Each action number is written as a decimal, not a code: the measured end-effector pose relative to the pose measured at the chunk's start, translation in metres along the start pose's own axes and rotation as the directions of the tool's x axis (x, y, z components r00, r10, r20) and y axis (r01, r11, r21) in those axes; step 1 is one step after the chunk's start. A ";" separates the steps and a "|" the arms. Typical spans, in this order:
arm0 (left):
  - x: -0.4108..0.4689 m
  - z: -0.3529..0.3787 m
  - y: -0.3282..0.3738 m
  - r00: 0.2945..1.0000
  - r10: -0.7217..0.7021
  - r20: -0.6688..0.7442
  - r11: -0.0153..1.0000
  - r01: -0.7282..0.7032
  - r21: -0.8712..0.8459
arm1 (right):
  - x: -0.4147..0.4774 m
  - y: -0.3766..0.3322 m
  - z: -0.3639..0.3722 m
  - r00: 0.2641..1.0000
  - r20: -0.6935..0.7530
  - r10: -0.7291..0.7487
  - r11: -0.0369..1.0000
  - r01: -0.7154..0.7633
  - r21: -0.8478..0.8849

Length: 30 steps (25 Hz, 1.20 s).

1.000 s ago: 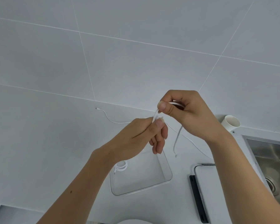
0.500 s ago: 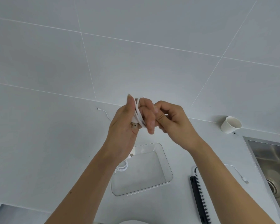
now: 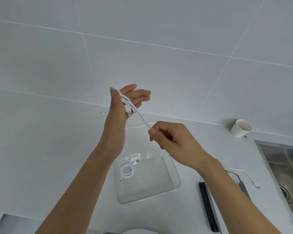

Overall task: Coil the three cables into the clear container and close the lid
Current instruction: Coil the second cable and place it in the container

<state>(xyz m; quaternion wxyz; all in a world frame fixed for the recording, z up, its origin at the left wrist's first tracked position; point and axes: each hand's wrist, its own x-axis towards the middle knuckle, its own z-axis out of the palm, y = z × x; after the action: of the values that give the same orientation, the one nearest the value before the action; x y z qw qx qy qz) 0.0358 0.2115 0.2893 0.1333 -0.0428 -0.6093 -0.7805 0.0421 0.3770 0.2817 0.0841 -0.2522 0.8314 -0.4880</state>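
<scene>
My left hand [image 3: 125, 100] is raised with its fingers straight, and a white cable [image 3: 128, 103] is looped around it, the USB plug hanging at the base of the thumb. My right hand [image 3: 169, 137] pinches the same cable just below and pulls a short stretch taut. Its far end [image 3: 256, 185] lies on the counter to the right. The clear container [image 3: 176, 176] sits open under my hands, with one coiled white cable [image 3: 126, 171] inside at its left. Another white cable [image 3: 102, 113] lies loose on the counter behind my hands. The lid [image 3: 208, 208], with black clips, lies right of the container, partly under my right arm.
A white paper cup [image 3: 241, 128] lies tipped at the back right against the tiled wall. A steel sink [image 3: 287, 168] takes up the right edge. The counter is white.
My left hand has straightened its fingers with the loops around them. My right hand has dropped down and to the right, drawing the cable taut. The coil in the container has come into view.
</scene>
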 end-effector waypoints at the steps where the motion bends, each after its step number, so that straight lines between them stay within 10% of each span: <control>1: 0.000 0.001 0.000 1.000 -0.005 -0.003 1.000 0.005 0.006 | 0.000 -0.002 0.000 1.000 0.007 -0.011 1.000 0.011 -0.027; 12: -0.007 0.000 -0.019 0.936 -0.268 0.228 0.869 0.133 0.477 | 0.002 -0.034 -0.031 0.988 -0.034 -0.152 0.988 0.151 -0.011; 16: -0.024 -0.009 -0.027 0.750 -0.390 0.534 0.920 0.339 0.195 | 0.010 -0.033 -0.038 0.977 -0.111 -0.180 0.983 0.181 0.002; 24: -0.030 0.007 -0.004 0.802 -0.224 0.554 0.974 0.199 0.107 | 0.016 -0.020 -0.023 0.998 -0.055 -0.017 0.934 0.035 0.355; 30: -0.030 0.005 -0.004 0.775 -0.215 0.594 0.970 0.238 0.040 | 0.012 -0.011 -0.009 0.975 -0.221 0.002 0.953 0.065 0.296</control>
<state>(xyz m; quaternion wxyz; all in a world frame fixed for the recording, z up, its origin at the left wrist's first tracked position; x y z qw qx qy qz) 0.0627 0.2223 0.2798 -0.1598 -0.2140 -0.6060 -0.7493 0.0323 0.3731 0.2968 0.0214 -0.1944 0.7472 -0.6351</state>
